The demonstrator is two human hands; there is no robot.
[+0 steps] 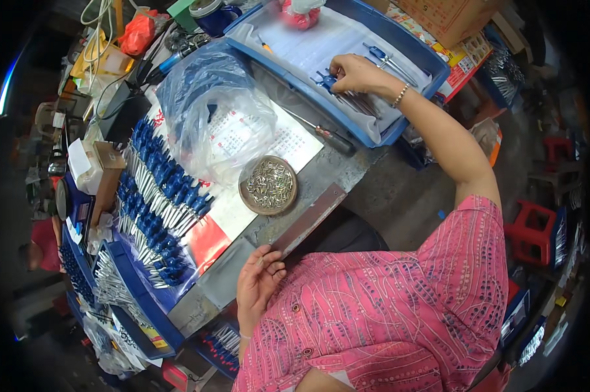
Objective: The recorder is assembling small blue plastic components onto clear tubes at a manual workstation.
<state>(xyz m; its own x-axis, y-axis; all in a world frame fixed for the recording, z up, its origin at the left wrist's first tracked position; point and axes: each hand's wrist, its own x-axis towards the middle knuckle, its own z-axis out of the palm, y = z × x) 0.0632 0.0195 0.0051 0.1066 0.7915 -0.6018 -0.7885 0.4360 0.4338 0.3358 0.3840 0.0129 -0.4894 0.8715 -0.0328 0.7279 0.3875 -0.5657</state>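
Note:
At the table's front edge, my left hand is curled palm up, its fingertips pinched together. A tiny pale piece seems to be between them, too small to name. My right hand reaches into a blue plastic bin lined with white sheet. Its fingers close on the blue end of a slim metal tool. More blue-ended metal tools lie beside that hand in the bin. Between my hands, a round bowl of small metal pins stands on the table.
Dense rows of blue-ended metal tools cover the table's left side. A clear plastic bag lies on printed paper, and a dark-handled screwdriver rests beside the bin. Farther left is a blue tray near metal rods; a red stool stands right.

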